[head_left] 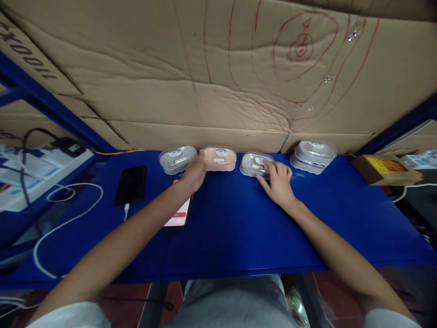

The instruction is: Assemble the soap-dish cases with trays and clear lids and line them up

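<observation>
The peach container [219, 159], a rounded oblong with a round white label and a pale oblong piece on top, lies flat toward the back of the blue tabletop [225, 228]. To its right, well apart, the similarly shaped grey container [254, 164] also lies flat, its label and right end partly covered.

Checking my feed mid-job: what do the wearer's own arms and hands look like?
The left hand and right hand are bare, with no gloves. No watch, band or cable shows on either forearm. The pale grey fabric sleeves look short, leaving both forearms uncovered; no markings show on them.
</observation>
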The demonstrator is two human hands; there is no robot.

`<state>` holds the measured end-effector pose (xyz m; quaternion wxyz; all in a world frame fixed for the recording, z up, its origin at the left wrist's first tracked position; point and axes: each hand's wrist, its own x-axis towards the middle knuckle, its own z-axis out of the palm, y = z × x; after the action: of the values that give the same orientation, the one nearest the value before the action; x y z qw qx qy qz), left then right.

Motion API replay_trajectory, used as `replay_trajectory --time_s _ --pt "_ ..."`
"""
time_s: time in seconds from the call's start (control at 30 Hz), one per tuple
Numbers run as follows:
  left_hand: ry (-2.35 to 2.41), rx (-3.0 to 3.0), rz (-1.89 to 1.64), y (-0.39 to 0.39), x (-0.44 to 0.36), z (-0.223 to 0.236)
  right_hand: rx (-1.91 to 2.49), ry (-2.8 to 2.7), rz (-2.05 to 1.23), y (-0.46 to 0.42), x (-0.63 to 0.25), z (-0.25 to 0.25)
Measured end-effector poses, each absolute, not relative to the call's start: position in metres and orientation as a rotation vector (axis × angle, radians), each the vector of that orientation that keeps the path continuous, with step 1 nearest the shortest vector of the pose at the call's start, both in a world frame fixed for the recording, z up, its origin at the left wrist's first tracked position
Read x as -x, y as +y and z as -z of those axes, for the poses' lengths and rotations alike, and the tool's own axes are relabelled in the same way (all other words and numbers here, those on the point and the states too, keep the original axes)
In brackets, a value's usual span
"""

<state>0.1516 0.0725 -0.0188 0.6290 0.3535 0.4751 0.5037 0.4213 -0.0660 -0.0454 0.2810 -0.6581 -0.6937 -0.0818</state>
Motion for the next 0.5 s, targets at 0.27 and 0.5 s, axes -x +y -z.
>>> replay_trajectory --time_s 0.27,0.5 --pt "1.139 -1.322 -0.96 0.057 -0.112 0.013 1.792 -1.865 0.278 -0.066 -0.423 0.048" --pt "1.557 -2.279 -0.844 0.059 -0.052 -0.02 1.75 -1.924 0.303 -0.07 -0.414 0.048"
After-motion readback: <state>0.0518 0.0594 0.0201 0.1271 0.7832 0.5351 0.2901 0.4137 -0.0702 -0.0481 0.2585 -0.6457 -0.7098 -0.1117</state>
